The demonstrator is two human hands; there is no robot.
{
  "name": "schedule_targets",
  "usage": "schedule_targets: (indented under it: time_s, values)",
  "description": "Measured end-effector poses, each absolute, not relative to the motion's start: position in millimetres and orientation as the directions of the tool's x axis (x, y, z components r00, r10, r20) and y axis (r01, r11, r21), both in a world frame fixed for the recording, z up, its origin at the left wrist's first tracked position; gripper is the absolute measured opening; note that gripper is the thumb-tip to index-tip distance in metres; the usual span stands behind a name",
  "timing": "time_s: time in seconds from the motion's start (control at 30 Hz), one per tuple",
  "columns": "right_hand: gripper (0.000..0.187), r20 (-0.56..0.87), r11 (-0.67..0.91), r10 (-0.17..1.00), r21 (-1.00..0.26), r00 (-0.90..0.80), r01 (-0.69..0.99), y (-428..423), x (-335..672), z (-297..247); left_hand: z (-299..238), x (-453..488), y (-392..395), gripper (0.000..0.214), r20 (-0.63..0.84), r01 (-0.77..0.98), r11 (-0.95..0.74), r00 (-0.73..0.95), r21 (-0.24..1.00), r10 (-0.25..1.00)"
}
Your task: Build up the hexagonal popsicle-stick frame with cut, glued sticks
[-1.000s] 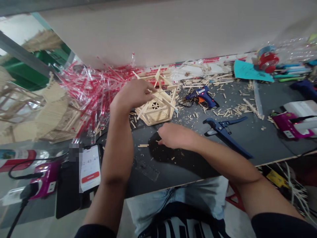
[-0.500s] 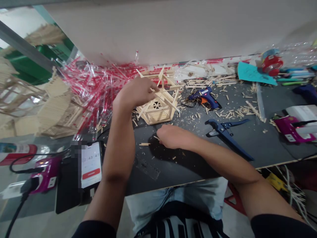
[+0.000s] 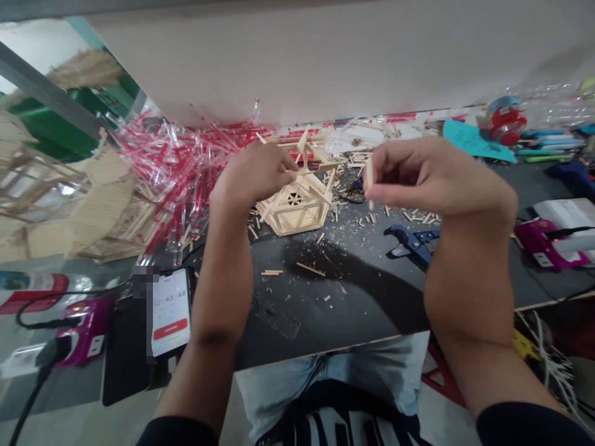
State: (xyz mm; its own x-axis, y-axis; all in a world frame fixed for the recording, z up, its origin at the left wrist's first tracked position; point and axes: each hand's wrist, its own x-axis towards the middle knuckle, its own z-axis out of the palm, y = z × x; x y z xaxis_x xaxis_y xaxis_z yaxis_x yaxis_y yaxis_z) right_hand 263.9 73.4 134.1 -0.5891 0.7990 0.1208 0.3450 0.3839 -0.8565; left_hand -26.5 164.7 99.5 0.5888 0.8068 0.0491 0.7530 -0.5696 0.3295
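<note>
A small model of pale wooden sticks (image 3: 300, 217) stands on the dark tabletop, with a six-sided base and slanting posts. My left hand (image 3: 258, 170) reaches over its left side, thumb and fingers pinched on a thin wooden strip (image 3: 328, 166) that crosses the upper part of the model. Raised to the right of the model, my right hand (image 3: 423, 176) pinches a short wooden stick (image 3: 370, 179) held nearly upright. A loose stick (image 3: 310, 269) and a few shorter pieces (image 3: 272, 272) lie in front of the model.
A blue pipe cutter (image 3: 411, 244) lies beneath my right hand, partly covered. Offcuts are scattered on the right. Plastic wrappers (image 3: 195, 145) heap behind on the left. A phone (image 3: 171, 313) lies by my left forearm, and finished-looking stick models (image 3: 102, 210) stand far left.
My right hand has risen from the tabletop and swung right, now showing a short stick in its fingers. The loose stick it partly covered is exposed. My left hand stays at the model.
</note>
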Motion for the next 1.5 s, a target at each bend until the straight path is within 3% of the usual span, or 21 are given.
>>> schedule_targets:
  time_s: [0.13, 0.23, 0.5, 0.77, 0.93, 1.2, 1.5]
  values:
    - [0.024, 0.238, 0.308, 0.943, -0.888, -0.231, 0.342, 99.3, 275.0, 108.6, 111.9, -13.6, 152.7, 0.028, 0.155, 0.75, -0.564, 0.547, 0.347, 0.823]
    - [0.02, 0.284, 0.317, 0.948, -0.882, -0.144, 0.348, 111.6, 264.6, 93.1, 113.9, -2.6, 147.1, 0.028, 0.211, 0.7, -0.599, 0.565, 0.39, 0.798]
    - [0.009, 0.383, 0.404, 0.913, -0.794, -0.142, 0.455, 118.4, 243.0, 78.8, 109.5, 10.1, 146.1, 0.025, 0.333, 0.633, -0.679, 0.592, 0.37, 0.734]
    - [0.018, 0.401, 0.412, 0.907, -0.774, -0.13, 0.481, 123.6, 239.4, 70.3, 99.1, 10.5, 152.4, 0.024, 0.342, 0.617, -0.717, 0.631, 0.323, 0.697]
    - [0.011, 0.403, 0.404, 0.906, -0.74, -0.126, 0.537, 127.1, 247.2, 69.1, 94.6, 12.3, 155.2, 0.023, 0.353, 0.647, -0.7, 0.606, 0.304, 0.713]
    - [0.011, 0.384, 0.364, 0.916, -0.661, -0.121, 0.656, 133.7, 254.6, 64.4, 97.0, 5.5, 160.0, 0.021, 0.228, 0.686, -0.64, 0.601, 0.346, 0.766]
    - [0.007, 0.376, 0.338, 0.923, -0.68, -0.087, 0.65, 138.6, 255.2, 58.5, 93.8, -5.2, 166.5, 0.028, 0.195, 0.673, -0.65, 0.627, 0.354, 0.755]
